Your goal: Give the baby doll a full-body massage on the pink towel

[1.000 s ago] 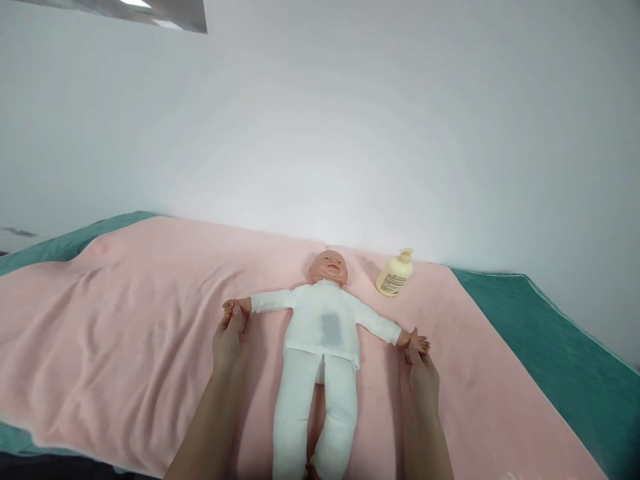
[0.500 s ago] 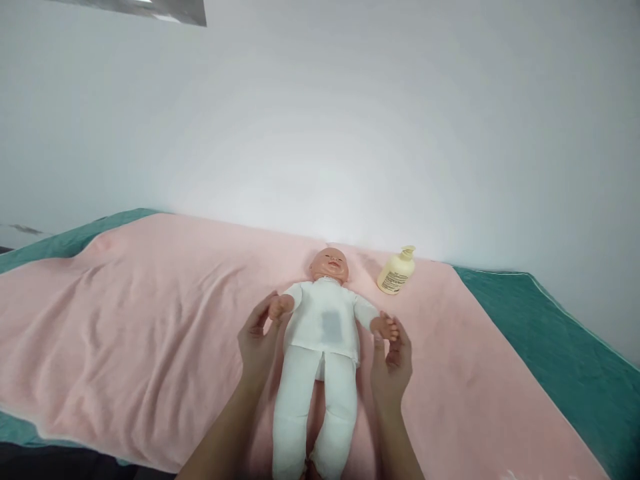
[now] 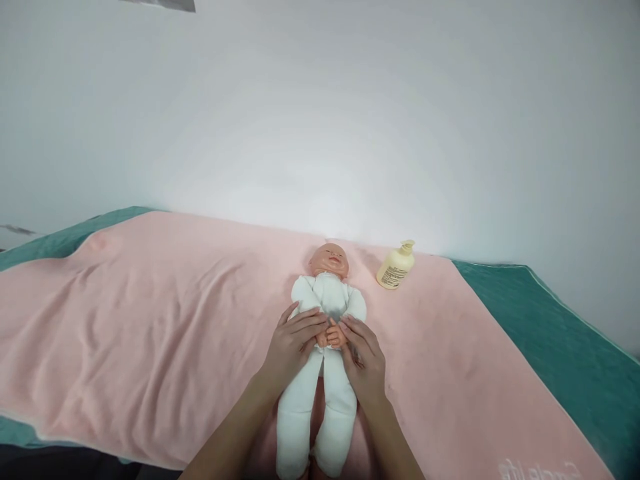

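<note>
A baby doll (image 3: 325, 293) in a white top and trousers lies on its back, head toward the wall. Its two arms are folded in, so the small hands meet over its belly. My left hand (image 3: 293, 343) lies over one of the doll's forearms, with the fingers wrapped across the sleeve and wrist. On the other side my right hand (image 3: 365, 357) grips the doll's other arm near the wrist, thumb below and fingers above. My fingers partly hide the doll's forearms and the grey patch on its top.
Under the doll spreads a pink blanket (image 3: 165, 320), wrinkled on the left, over a green sheet (image 3: 540, 320). A pale yellow pump bottle (image 3: 396, 267) stands right of the doll's head. A white wall (image 3: 320, 120) rises behind the bed.
Both my hands have moved inward, bringing the doll's arms from spread out at its sides to folded together over its belly. The bottle has stayed in place.
</note>
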A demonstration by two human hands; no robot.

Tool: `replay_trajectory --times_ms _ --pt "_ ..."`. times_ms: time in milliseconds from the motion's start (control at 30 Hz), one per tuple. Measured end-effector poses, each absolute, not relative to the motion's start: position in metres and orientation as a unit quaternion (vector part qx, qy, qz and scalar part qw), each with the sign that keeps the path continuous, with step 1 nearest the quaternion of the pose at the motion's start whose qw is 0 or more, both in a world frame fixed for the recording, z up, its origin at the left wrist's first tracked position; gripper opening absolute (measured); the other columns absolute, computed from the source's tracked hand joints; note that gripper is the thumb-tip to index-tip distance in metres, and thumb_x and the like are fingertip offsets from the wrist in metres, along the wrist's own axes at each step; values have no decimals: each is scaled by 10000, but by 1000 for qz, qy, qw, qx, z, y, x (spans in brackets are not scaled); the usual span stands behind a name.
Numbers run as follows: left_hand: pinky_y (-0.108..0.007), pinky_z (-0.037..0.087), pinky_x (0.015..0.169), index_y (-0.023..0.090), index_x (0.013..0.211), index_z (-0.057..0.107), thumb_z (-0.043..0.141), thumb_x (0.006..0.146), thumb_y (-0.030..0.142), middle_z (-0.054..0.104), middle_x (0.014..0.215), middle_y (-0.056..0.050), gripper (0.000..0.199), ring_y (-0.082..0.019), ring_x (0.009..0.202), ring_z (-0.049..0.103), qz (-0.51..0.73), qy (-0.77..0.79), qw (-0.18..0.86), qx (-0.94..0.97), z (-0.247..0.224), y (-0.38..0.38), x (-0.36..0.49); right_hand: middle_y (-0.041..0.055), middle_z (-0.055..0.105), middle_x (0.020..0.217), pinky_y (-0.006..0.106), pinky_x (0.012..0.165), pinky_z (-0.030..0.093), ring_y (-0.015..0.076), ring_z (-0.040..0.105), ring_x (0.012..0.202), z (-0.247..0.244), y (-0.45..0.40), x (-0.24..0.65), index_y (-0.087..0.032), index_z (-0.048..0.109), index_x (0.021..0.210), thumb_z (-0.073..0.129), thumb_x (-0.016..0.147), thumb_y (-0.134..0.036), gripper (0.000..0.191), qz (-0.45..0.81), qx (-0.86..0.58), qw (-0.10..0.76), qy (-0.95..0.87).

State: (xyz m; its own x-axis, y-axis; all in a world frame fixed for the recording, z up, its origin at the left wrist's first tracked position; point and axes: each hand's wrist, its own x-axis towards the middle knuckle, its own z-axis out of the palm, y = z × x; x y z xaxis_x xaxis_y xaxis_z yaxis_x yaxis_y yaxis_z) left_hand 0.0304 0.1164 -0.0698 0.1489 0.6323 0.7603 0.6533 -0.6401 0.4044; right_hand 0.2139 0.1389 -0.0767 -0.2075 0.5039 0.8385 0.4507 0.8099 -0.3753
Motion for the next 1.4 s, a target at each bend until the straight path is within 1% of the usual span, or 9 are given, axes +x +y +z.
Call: replay_trajectory --times_ms 133,333,467,567,667,767,967,1200,1400 --pt "-460 272 1142 260 1109 669 566 874 118 693 1166 -13 293 -190 1172 597 -548 -440 -69 -708 -73 115 25 71 667 1163 448 977 510 219 615 1118 -80 137 217 -256 638 1182 581 874 -125 340 87 -344 565 -745" --pt "-408 411 1079 212 1103 674 717 800 274 661 1218 -60 312 -234 1188 582 -761 -490 -267 -330 -69 113 -2 116 612 1265 484 1026 446 247 581 1176 -70 146 230 -191 574 1218 659 837 -303 406 231 -469 702 -484" --pt "-319 411 1086 224 1126 660 667 860 278 635 1237 -39 271 -175 1211 561 -825 -405 -370 -138 -76 117 -28 110 536 1367 439 1088 381 241 493 1277 -73 162 256 -178 586 1220 690 794 -370 478 289 -485 743 -359" --pt "-279 458 1042 212 1023 673 603 910 249 668 1115 -41 138 -130 1094 625 -823 -362 -436 -30 -89 122 -43 96 535 1363 385 1039 453 227 528 1240 -86 173 277 -189 557 1271 692 758 -421 578 384 -502 724 -274" --pt "-255 491 1002 168 909 662 522 953 220 675 1027 -59 156 -114 1011 651 -829 -338 -444 35 -99 129 -49 77 594 1271 340 993 500 202 561 1197 -95 181 287 -177 534 1284 684 742 -443 622 421 -499 722 -230" --pt "-278 508 987 162 924 649 448 981 190 670 1037 -60 211 -113 987 660 -836 -334 -431 62 -103 133 -50 51 608 1239 323 990 499 183 564 1186 -95 184 287 -177 556 1244 710 720 -411 594 434 -476 735 -211" --pt "-291 504 995 180 994 668 541 940 179 679 1042 -54 138 -124 1002 662 -828 -378 -415 15 -95 127 -41 89 553 1335 358 1017 471 212 534 1226 -86 174 275 -173 556 1247 711 749 -388 564 408 -468 747 -237" --pt "-405 426 1067 198 1102 673 689 831 318 657 1209 -70 296 -227 1175 585 -788 -517 -239 -235 -68 109 2 117 583 1302 503 1070 394 252 544 1219 -71 149 235 -176 563 1219 667 830 -341 435 249 -467 747 -401" --pt "-419 461 1009 255 1103 690 605 861 186 689 1165 -37 265 -234 1168 592 -632 -482 -139 -591 -76 107 28 88 655 1170 494 994 482 241 609 1123 -80 137 217 -224 631 1162 631 848 -190 316 164 -398 630 -646"
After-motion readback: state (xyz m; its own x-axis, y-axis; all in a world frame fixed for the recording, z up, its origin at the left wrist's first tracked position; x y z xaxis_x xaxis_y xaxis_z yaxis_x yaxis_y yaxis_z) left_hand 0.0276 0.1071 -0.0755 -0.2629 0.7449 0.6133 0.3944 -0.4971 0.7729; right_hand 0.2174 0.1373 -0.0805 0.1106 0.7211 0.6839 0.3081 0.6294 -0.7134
